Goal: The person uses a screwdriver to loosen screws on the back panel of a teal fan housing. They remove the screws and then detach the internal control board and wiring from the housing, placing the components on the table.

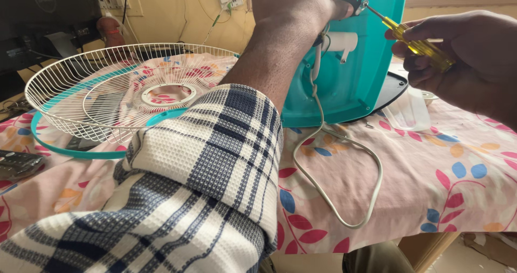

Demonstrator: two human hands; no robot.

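Left hand: our left hand (293, 1) is closed on a small black part (350, 4) at the teal fan body (371, 52).
Right hand: our right hand (468, 63) pinches the yellow screwdriver (417, 44), tip touching that part.
Fan guard: white wire guard (124, 90) lies on the table (420, 170), left of our left hand.

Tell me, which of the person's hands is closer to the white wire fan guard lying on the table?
Left. The left hand is raised beside the teal fan body, just right of the fan guard. The right hand, holding a yellow screwdriver, is farther right, beyond the fan body.
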